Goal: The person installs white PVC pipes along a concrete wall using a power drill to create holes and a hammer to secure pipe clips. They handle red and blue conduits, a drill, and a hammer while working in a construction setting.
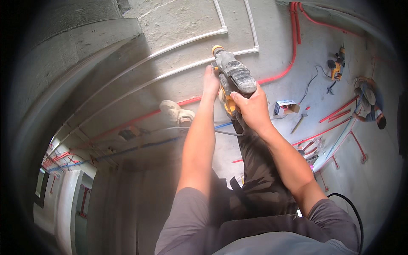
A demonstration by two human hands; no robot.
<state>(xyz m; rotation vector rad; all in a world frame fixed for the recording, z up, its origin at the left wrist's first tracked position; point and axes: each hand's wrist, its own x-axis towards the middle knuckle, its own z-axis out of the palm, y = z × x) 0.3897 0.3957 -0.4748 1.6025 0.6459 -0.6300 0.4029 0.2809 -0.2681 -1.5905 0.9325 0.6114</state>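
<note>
The person's grey shirt (276,243) is nearest, filling the bottom edge below the grip, with both bare forearms reaching up from its short sleeves. The right hand (253,108) is wrapped closed around the rear of a yellow and grey power drill (238,74). The left hand (211,83) is against the drill's left side, near its front end; its fingers are mostly hidden, so I cannot tell how tightly it is closed. The drill points up and slightly left, away from the body, its orange-yellow collar foremost.

Below the grip is a camouflage trouser leg (265,174); left of the grip, a pale shoe (172,111). Beyond the hands, two white conduits (170,44) run across grey concrete. A red pipe (282,76) passes behind the drill, emerging on both sides. Just right of the right hand stands an open box (279,109). Farther right are a second yellow and black power tool (338,68) and, near the edge, another person (367,97), bent over.
</note>
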